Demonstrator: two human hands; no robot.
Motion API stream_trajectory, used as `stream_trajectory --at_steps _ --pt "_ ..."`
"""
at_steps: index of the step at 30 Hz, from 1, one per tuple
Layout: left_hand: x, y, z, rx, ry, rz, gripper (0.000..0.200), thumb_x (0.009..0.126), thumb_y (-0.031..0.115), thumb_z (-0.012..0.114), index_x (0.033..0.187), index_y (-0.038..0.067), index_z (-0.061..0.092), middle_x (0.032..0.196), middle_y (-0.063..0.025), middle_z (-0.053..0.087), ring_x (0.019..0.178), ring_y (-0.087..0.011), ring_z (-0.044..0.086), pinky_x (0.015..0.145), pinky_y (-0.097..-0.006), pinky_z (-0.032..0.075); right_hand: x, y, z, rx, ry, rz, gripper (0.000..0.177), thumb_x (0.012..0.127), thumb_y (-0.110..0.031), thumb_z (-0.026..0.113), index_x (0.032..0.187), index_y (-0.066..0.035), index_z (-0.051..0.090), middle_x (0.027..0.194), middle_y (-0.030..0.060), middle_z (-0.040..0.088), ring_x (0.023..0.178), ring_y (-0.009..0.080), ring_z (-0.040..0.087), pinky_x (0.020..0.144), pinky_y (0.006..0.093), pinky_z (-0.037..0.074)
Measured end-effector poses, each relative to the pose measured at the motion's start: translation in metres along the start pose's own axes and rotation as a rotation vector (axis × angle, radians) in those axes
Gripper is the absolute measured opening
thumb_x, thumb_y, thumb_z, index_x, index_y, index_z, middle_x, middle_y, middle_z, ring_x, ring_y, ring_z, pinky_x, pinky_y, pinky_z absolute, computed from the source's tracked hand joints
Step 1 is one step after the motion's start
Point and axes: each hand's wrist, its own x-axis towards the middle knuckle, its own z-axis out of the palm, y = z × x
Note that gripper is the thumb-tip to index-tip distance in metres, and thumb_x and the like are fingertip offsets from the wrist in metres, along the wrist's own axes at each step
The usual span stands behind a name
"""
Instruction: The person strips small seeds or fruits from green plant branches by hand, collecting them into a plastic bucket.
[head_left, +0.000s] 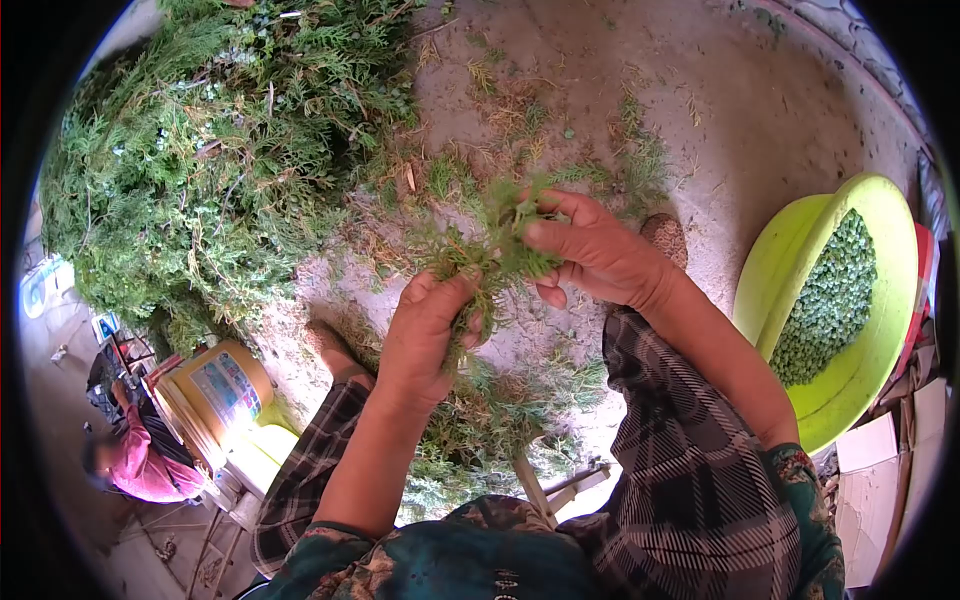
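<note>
Between my hands, over the ground in front of my knees, is a green conifer sprig (475, 250) with fine, scaly leaves. My left hand (428, 325) is closed around its lower stems, with leaf ends poking out below the fist. At the upper part of the sprig, my right hand (595, 245) pinches the foliage between thumb and curled fingers. Whether a berry sits inside that pinch is hidden. To the right, a lime-green basin (765, 270) stands tilted, holding a heap of small pale green berries (830, 300).
A big pile of cut conifer branches (220, 150) fills the upper left. Loose clippings (500, 400) lie between my feet. A yellow bucket (225, 385) stands at the left, near a person in a pink top (155, 465). Cardboard (870, 480) lies below the basin.
</note>
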Motion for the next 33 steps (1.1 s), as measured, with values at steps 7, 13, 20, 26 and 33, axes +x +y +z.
stream_trajectory --at_steps 7,13,20,26,33 --pt "-0.005 -0.001 0.008 0.087 0.108 -0.008 0.011 0.086 0.012 0.056 0.095 0.007 0.054 0.068 0.0008 0.053 0.052 -0.0069 0.045 0.044 -0.0209 0.035 -0.005 0.011 -0.028 -0.517 0.271 -0.041 0.031 0.085 -0.016 0.063 0.108 0.000 0.052 0.075 0.0021 0.052 0.057 0.0106 0.053 0.047 0.0262 0.047" --pt "-0.007 -0.001 -0.002 0.095 0.096 -0.004 0.014 0.085 0.011 0.055 0.097 0.004 0.054 0.072 0.0008 0.053 0.054 -0.0066 0.046 0.047 -0.0205 0.034 -0.013 0.013 -0.024 -0.277 0.183 0.014 0.038 0.085 -0.025 0.063 0.110 0.001 0.052 0.070 0.0041 0.056 0.056 0.0112 0.056 0.050 0.0257 0.048" --pt "-0.002 -0.006 -0.004 0.095 0.063 -0.033 0.009 0.087 0.012 0.057 0.092 0.006 0.053 0.070 0.0001 0.053 0.052 -0.0080 0.046 0.045 -0.0221 0.035 -0.004 0.009 -0.012 -0.246 0.108 -0.031 0.036 0.087 -0.026 0.061 0.111 -0.001 0.052 0.078 0.0045 0.057 0.061 0.0106 0.056 0.051 0.0263 0.049" --pt "0.004 -0.029 -0.014 0.218 0.031 -0.053 0.013 0.088 0.013 0.056 0.099 0.005 0.056 0.068 0.0012 0.052 0.052 -0.0061 0.045 0.045 -0.0213 0.034 -0.009 0.015 -0.018 -0.399 0.285 -0.003 0.033 0.087 -0.025 0.060 0.108 0.000 0.052 0.078 0.0015 0.054 0.052 0.0086 0.051 0.049 0.0241 0.046" --pt "0.008 -0.086 -0.075 1.223 -0.421 -0.125 0.026 0.087 0.016 0.056 0.110 0.005 0.058 0.086 -0.0068 0.064 0.074 -0.0169 0.060 0.068 -0.0306 0.048 -0.028 -0.020 -0.045 0.331 0.349 -0.297 0.023 0.090 -0.027 0.053 0.101 -0.007 0.053 0.079 0.0054 0.051 0.051 0.0082 0.044 0.040 0.0233 0.039"
